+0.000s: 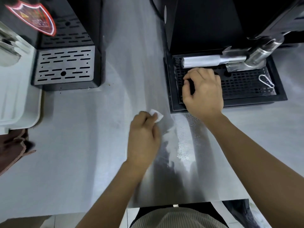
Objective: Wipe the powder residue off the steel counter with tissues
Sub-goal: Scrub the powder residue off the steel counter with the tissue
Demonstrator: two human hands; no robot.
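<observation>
I count two black machines (69, 22) (205, 27), two drip grates (65, 65) (238, 86), one tissue (157, 115), one metal clip (266, 81), one brown cloth (13, 150), one white tray (16, 96).

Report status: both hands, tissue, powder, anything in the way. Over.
Left hand grips tissue on steel counter. Right hand curled over drip tray, grip unclear. Powder streak right of left hand. Drip tray bounds its far end.

The left hand (143, 137) hides most of the tissue (157, 115)
</observation>
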